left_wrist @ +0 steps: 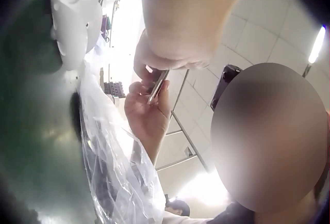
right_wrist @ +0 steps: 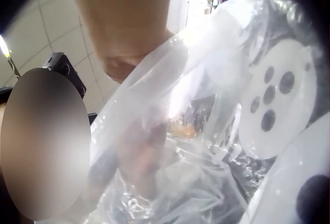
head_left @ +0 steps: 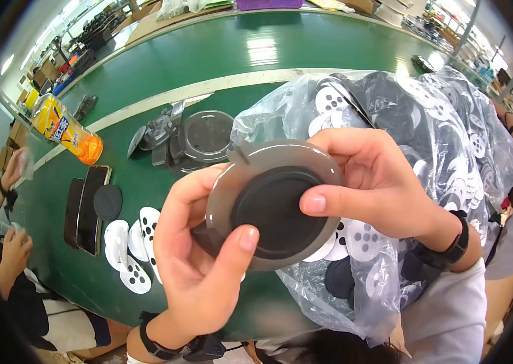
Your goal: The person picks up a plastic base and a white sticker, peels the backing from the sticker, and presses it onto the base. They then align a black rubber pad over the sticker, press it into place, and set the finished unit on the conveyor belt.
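Note:
In the head view both hands hold up a round, smoky see-through plastic disc (head_left: pixel 293 151) with a black round pad (head_left: pixel 274 212) at its middle. My left hand (head_left: pixel 202 267) grips the lower left rim, thumb on the face near the pad. From the upper right, my right hand (head_left: pixel 384 188) pinches the disc, its thumb lying over the pad's edge. The left wrist view catches the disc (left_wrist: pixel 158 87) edge-on between the hands. In the right wrist view, clear plastic film veils much of the hands.
A clear bag (head_left: pixel 384 291) full of white perforated discs and black pads lies at right. Smoky plastic parts (head_left: pixel 205 136) sit behind the hands. At left are loose white discs (head_left: pixel 135 276), a black pad (head_left: pixel 108 202), two phones (head_left: pixel 94 206) and an orange drink bottle (head_left: pixel 65 127). Another person's hands (head_left: pixel 15 252) show far left.

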The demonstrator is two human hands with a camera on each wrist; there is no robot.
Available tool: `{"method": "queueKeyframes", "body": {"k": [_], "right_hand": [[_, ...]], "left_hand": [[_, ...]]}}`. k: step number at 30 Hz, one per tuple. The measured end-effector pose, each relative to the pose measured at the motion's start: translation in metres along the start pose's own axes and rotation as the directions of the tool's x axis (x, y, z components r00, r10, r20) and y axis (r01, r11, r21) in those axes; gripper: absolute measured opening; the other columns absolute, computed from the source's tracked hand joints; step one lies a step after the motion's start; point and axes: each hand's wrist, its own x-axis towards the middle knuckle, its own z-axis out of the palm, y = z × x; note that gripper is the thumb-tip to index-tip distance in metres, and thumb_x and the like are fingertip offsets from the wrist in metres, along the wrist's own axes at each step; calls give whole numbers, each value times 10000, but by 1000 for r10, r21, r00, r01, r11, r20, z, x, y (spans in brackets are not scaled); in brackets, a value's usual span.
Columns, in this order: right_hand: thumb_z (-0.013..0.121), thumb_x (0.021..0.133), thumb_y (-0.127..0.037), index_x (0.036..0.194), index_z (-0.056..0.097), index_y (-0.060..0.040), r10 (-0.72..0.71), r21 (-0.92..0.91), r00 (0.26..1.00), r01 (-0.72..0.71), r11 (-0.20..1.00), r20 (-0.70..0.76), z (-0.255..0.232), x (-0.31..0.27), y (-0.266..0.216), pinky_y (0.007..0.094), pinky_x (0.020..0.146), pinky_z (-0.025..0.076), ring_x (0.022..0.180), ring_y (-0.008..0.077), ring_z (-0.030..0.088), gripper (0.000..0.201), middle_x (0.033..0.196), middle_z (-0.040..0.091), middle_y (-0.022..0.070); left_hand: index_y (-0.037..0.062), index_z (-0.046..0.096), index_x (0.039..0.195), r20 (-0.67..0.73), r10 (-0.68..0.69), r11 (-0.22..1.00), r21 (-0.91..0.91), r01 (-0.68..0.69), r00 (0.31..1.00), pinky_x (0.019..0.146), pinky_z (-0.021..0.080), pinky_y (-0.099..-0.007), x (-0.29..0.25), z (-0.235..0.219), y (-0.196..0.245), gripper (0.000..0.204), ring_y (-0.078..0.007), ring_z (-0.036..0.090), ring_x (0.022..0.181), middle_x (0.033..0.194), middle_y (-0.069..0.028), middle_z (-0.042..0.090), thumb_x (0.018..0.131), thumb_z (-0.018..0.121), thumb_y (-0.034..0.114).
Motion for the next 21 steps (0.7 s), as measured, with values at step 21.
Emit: {"method": "queueKeyframes", "body": {"k": [21], "right_hand": [[579,844,-230,937,574,10,52,119,947,-15,993,-317,-99,102,-27,168,550,474,663,112,576,258,866,609,62]], "left_hand": [[36,436,1025,-235,208,972,157,-174,950,666,470,-245,27,-27,6,407,-130,513,822,950,-58,469,700,680,10]]}}
